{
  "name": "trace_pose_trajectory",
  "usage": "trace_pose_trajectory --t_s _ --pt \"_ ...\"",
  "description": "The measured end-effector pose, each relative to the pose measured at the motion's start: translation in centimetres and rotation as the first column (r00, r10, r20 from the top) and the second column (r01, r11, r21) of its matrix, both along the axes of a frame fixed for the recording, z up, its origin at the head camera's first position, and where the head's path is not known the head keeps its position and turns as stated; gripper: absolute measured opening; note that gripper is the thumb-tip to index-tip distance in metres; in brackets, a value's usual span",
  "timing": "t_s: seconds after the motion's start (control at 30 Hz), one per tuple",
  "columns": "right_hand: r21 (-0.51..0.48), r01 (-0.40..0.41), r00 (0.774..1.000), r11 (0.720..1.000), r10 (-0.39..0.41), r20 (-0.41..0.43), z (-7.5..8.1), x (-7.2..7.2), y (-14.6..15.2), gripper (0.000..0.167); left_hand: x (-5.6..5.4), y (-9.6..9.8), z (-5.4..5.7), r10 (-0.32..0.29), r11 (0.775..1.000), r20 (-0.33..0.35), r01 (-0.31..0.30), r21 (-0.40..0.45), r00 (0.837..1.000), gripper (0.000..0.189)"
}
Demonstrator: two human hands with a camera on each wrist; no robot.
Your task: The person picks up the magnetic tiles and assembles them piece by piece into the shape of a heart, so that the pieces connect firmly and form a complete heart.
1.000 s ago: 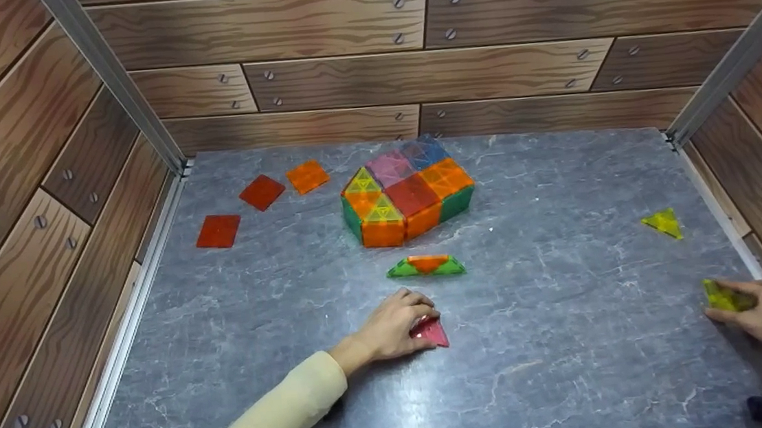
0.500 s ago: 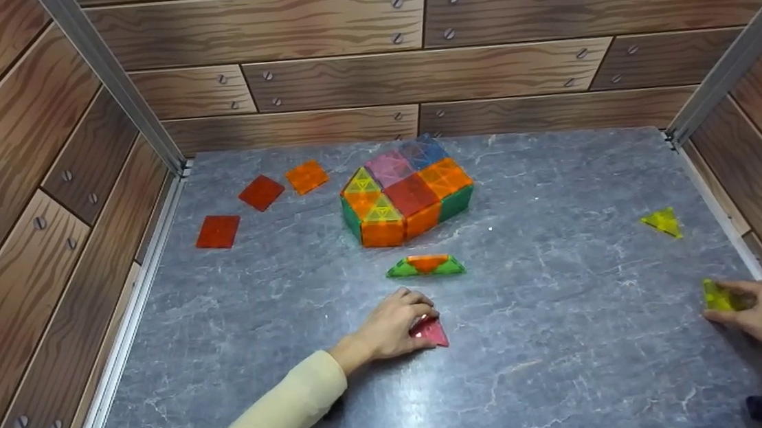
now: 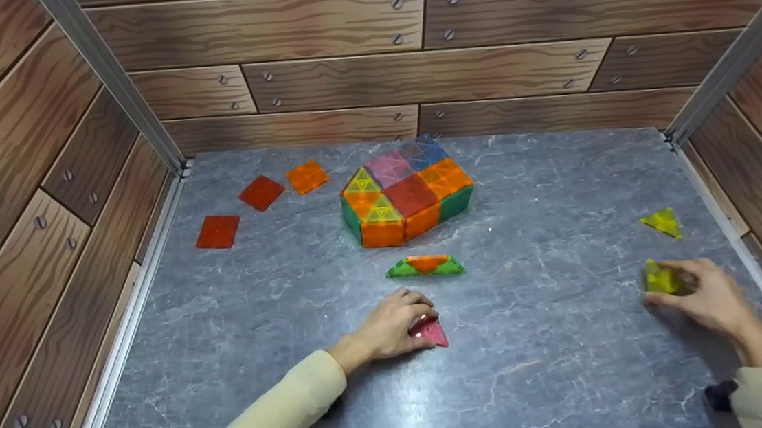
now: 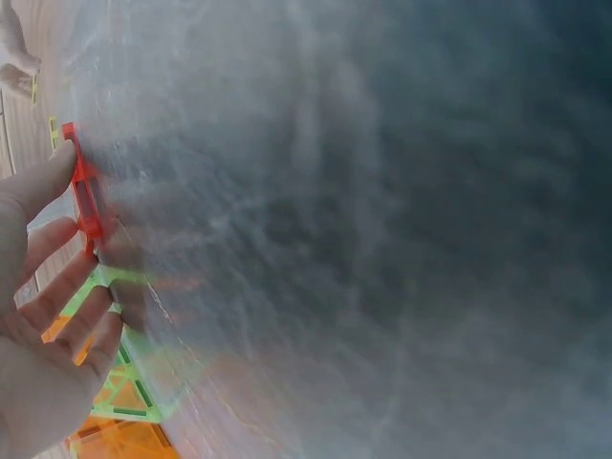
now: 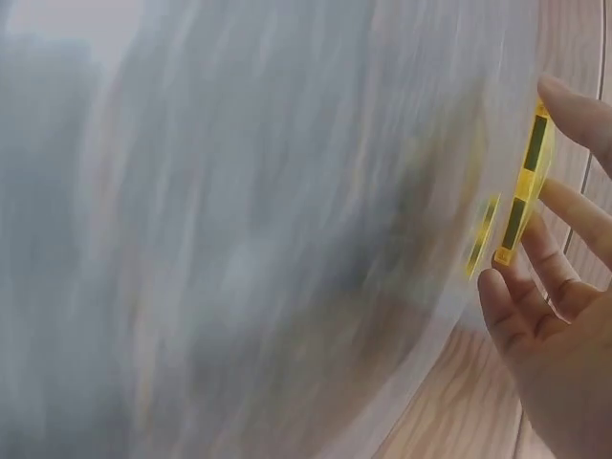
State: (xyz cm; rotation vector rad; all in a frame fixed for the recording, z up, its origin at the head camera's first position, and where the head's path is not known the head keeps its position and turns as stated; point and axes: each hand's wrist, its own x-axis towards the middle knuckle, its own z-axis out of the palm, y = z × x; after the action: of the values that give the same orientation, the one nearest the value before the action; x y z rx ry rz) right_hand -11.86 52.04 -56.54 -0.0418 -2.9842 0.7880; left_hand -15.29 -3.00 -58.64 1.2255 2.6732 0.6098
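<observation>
My left hand (image 3: 391, 325) holds a translucent red-pink magnetic tile (image 3: 433, 334) low over the table at the front middle. In the left wrist view thumb and fingers lie at the ends of this red tile (image 4: 86, 191). Over at the right, my right hand (image 3: 714, 298) grips a yellow magnetic tile (image 3: 658, 278) between thumb and fingers; its edge (image 5: 524, 186) shows in the right wrist view. Just beyond my left hand, a green and orange trapezoid of tiles (image 3: 427, 265) stands on the table. Another yellow triangle tile (image 3: 663, 223) lies beyond my right hand.
A low multicoloured structure of magnetic tiles (image 3: 414, 194) stands at the back middle. Two red square tiles (image 3: 218, 231) and an orange square tile (image 3: 307, 177) lie to its left. Wood-patterned walls (image 3: 342, 79) enclose the grey marbled table (image 3: 561, 377) at the back and sides.
My right hand has moved left and slightly away from me, carrying the yellow tile. My left hand has stayed in place with the red-pink tile.
</observation>
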Motion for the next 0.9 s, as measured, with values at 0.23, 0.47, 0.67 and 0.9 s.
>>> trace_pose_trajectory --t_s 0.23,0.47,0.67,0.9 --pt "-0.016 -0.09 0.993 0.996 0.089 -0.074 0.2 -1.0 -5.0 0.068 0.0 0.0 0.1 0.002 1.0 0.011 -0.002 -0.005 1.0 0.049" --pt "-0.068 -0.192 0.976 0.979 0.184 -0.114 0.0 -1.7 -9.9 0.066 0.0 0.0 0.0 0.004 1.0 0.016 -0.004 -0.005 1.0 0.049" --pt "-0.069 -0.319 0.945 0.945 0.312 -0.096 -0.8 -2.0 -14.2 0.068 0.0 0.0 0.1 0.003 1.0 0.012 -0.003 -0.006 1.0 0.048" --pt "-0.058 -0.479 0.878 0.876 0.479 -0.006 -1.1 -2.4 -19.7 0.068 0.0 0.0 0.1 0.005 1.0 0.009 -0.005 -0.005 1.0 0.047"
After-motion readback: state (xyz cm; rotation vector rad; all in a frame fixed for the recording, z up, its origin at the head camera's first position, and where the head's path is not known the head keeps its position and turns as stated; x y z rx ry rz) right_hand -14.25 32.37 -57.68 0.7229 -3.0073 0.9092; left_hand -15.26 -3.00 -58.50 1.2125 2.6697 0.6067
